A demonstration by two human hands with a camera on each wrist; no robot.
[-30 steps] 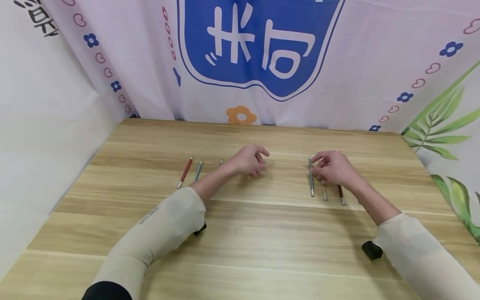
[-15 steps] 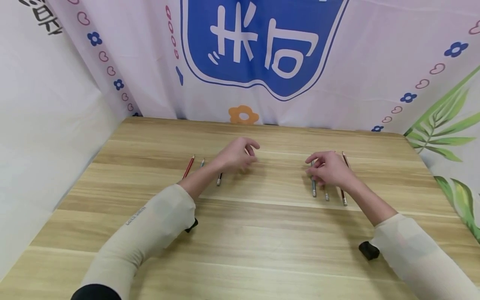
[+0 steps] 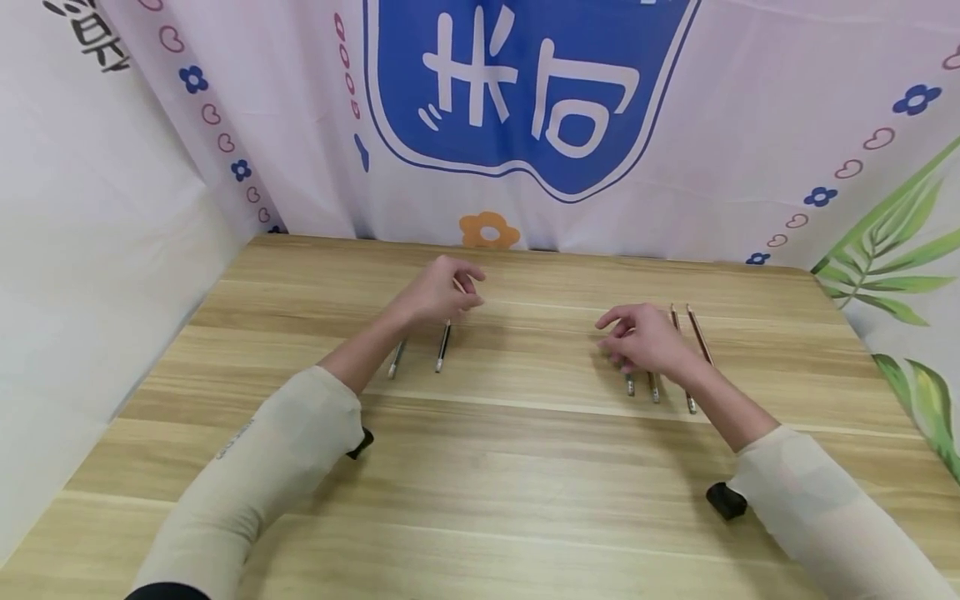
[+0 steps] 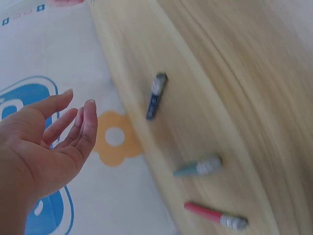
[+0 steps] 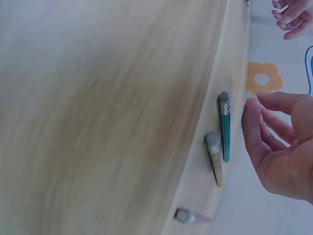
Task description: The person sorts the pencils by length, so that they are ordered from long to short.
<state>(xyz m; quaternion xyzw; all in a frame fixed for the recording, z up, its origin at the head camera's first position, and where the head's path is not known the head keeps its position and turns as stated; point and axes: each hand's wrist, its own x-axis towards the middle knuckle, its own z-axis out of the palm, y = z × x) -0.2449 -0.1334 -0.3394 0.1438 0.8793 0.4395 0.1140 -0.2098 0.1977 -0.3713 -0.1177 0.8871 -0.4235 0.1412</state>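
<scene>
My left hand (image 3: 442,287) hovers over the far half of the table with fingers loosely bent and nothing in them. Just below it lies a black pencil (image 3: 443,346), with a blue-grey pencil (image 3: 397,358) to its left. In the left wrist view a red pencil (image 4: 215,215) lies beyond that one, hidden by my forearm in the head view. My right hand (image 3: 643,337) is above another group, thumb and fingertips near each other, holding nothing. The right wrist view shows a teal pencil (image 5: 225,134), a tan pencil (image 5: 215,164) and a reddish pencil (image 5: 195,217) there.
A dark red pencil (image 3: 701,333) lies behind the right wrist. The wooden table (image 3: 480,475) ends at a printed curtain (image 3: 300,125) along the back. White cloth (image 3: 97,250) hangs at the left, and leaf-patterned cloth (image 3: 885,283) at the right.
My left hand has moved left and towards the back, uncovering the black pencil while the forearm now covers the red one. My right hand has shifted slightly left.
</scene>
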